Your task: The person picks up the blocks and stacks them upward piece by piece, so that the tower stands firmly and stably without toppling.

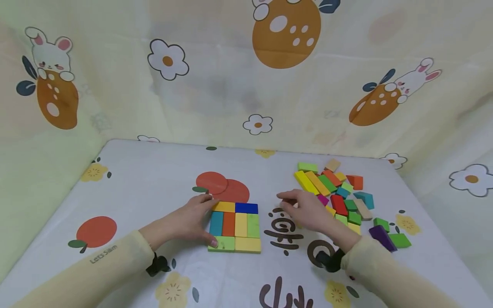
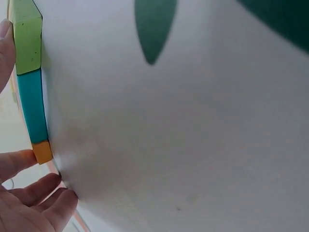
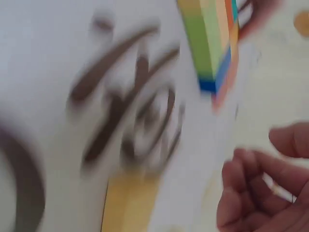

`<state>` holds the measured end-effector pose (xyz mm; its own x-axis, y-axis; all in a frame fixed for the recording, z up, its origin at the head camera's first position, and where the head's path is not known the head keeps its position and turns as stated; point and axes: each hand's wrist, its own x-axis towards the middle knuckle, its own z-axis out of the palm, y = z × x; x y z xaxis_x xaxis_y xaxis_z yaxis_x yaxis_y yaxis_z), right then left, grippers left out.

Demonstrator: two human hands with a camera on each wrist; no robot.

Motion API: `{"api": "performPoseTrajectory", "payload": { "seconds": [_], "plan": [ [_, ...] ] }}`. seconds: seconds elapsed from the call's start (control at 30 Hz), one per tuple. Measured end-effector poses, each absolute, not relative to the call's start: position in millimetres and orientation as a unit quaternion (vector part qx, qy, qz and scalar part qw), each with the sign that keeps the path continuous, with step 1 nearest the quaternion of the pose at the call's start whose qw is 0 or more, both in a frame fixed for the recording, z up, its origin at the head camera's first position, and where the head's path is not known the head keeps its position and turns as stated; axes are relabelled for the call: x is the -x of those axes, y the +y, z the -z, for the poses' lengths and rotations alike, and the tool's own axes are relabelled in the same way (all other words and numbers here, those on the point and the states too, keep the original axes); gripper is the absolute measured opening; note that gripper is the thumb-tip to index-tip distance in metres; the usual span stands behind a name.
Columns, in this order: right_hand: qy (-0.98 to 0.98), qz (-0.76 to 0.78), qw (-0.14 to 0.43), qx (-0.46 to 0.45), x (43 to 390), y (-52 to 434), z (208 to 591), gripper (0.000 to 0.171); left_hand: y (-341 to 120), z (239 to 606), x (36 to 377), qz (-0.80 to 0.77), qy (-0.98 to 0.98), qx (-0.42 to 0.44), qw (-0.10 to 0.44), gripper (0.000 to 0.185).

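Note:
A flat square of coloured wooden blocks (image 1: 235,226) lies on the white printed tablecloth (image 1: 146,184). My left hand (image 1: 202,220) rests against its left side, thumb on the light green corner block and fingers by the orange one. In the left wrist view the square's edge (image 2: 31,104) shows green, teal and orange, with the left hand's fingers (image 2: 29,203) relaxed beside it. My right hand (image 1: 296,207) hovers between the square and a pile of loose blocks (image 1: 339,192), fingers loosely curled with nothing in them. The right wrist view is blurred and shows the right hand (image 3: 260,188) below the square (image 3: 212,43).
A purple block (image 1: 381,236) and a green block (image 1: 400,240) lie apart at the right of the pile. A yellow block (image 3: 128,203) lies near the right wrist. Printed curtain fabric encloses the table at the back and both sides.

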<state>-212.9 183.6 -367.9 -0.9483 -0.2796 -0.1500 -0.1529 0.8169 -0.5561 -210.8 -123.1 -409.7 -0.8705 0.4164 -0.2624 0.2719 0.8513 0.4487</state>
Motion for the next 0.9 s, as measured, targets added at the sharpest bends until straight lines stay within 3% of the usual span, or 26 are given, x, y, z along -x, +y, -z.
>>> {"api": "performPoseTrajectory", "payload": {
  "seconds": [0.4, 0.57, 0.9],
  "plan": [
    [0.979, 0.078, 0.067, 0.175, 214.0, 259.6, 386.7, 0.033, -122.0, 407.2, 209.6, -0.210, 0.944, -0.174, 0.184, 0.109],
    [0.982, 0.053, 0.059, 0.173, 212.2, 256.0, 390.1, 0.031, -122.3, 408.4, 208.8, -0.212, 0.944, -0.173, 0.183, 0.109],
    [0.984, 0.049, 0.113, 0.131, 192.5, 225.4, 393.5, 0.041, -121.9, 407.9, 209.3, -0.214, 0.944, -0.173, 0.182, 0.110]
  ]
}}
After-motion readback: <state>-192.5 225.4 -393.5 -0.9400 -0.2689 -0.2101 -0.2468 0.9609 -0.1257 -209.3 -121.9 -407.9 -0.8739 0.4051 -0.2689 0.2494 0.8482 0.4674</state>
